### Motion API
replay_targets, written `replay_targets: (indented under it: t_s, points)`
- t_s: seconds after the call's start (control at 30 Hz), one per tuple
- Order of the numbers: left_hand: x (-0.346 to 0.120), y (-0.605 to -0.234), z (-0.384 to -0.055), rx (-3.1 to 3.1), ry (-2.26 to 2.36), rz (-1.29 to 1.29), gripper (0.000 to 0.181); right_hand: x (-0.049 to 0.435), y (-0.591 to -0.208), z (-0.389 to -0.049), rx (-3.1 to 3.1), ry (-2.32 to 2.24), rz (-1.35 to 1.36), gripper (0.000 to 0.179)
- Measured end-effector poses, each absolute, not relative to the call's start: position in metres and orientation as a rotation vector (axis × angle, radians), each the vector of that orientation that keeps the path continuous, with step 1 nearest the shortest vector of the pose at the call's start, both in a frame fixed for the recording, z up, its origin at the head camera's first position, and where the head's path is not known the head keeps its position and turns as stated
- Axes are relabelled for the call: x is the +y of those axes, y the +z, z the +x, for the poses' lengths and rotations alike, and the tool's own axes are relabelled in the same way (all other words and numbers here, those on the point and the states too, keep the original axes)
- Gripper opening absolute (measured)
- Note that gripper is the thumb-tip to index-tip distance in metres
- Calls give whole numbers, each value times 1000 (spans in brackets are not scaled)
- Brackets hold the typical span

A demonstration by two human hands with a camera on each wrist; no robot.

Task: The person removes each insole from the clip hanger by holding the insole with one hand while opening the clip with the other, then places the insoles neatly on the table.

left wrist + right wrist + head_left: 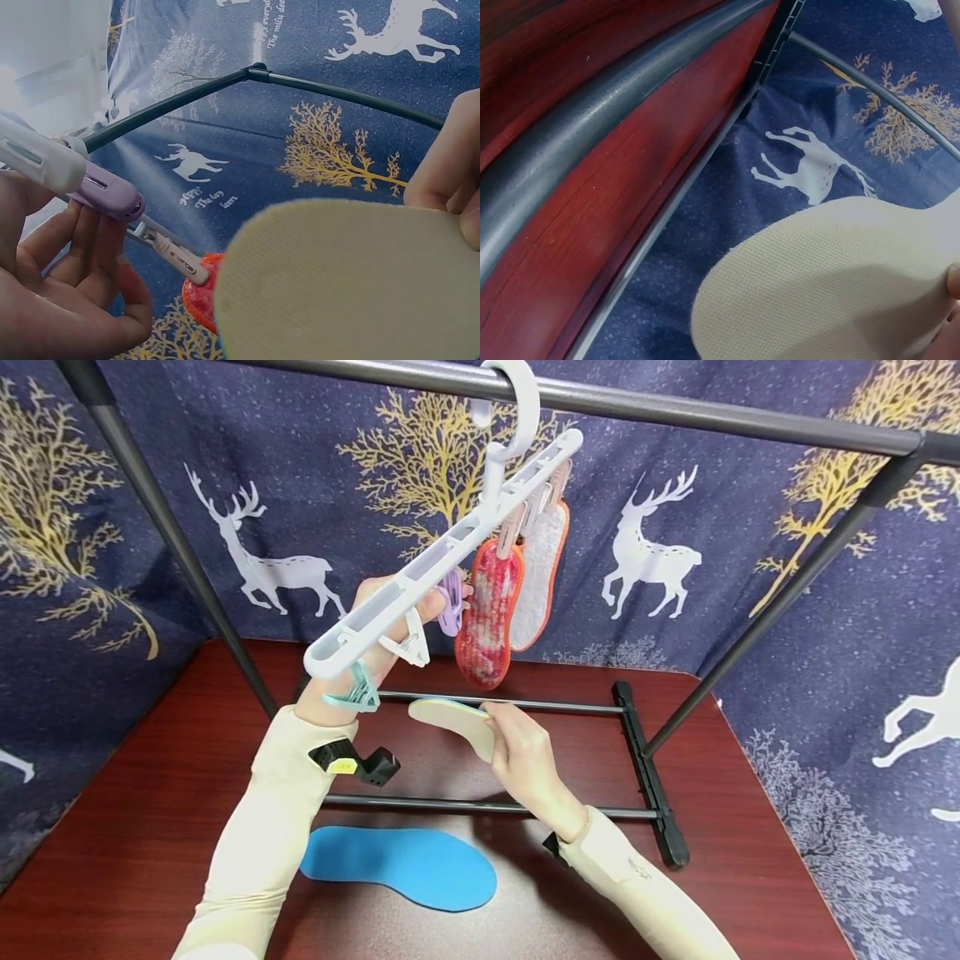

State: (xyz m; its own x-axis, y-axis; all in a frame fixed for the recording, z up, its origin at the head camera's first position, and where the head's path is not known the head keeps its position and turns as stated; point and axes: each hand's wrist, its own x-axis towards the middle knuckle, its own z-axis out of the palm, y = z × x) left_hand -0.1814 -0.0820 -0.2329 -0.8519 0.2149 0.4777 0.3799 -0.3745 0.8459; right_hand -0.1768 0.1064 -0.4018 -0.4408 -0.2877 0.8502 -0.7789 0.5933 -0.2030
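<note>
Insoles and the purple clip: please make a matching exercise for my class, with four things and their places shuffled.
1. Blue insole
2. Red insole
3. Cream-faced insole
4. Purple clip

A. Held by the right hand
B. Hanging from a pale clip
C. Touched by the left hand
D. Lying on the table

Pairs: 1-D, 2-B, 3-A, 4-C

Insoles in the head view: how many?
4: red insole and grey insole, both clipped to the hanger; cream-faced insole in the right hand; blue insole flat on the table. More could be hidden behind the hanging pair.
</note>
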Motion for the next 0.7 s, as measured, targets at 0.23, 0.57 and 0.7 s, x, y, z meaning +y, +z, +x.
replay_targets:
  t_s: [0.23, 0.57, 0.7]
  points:
    - [-82, -237, -186, -1648, -2443, -823, 56, 108, -402, -173, -2054, 743, 852, 16]
    - [-81, -240, -190, -1650, -2422, -822, 54, 109, -402, -172, -2080, 740, 853, 14]
    - [-81, -240, -191, -1648, -2431, -794, 57, 109, -404, -172, -2086, 725, 857, 16]
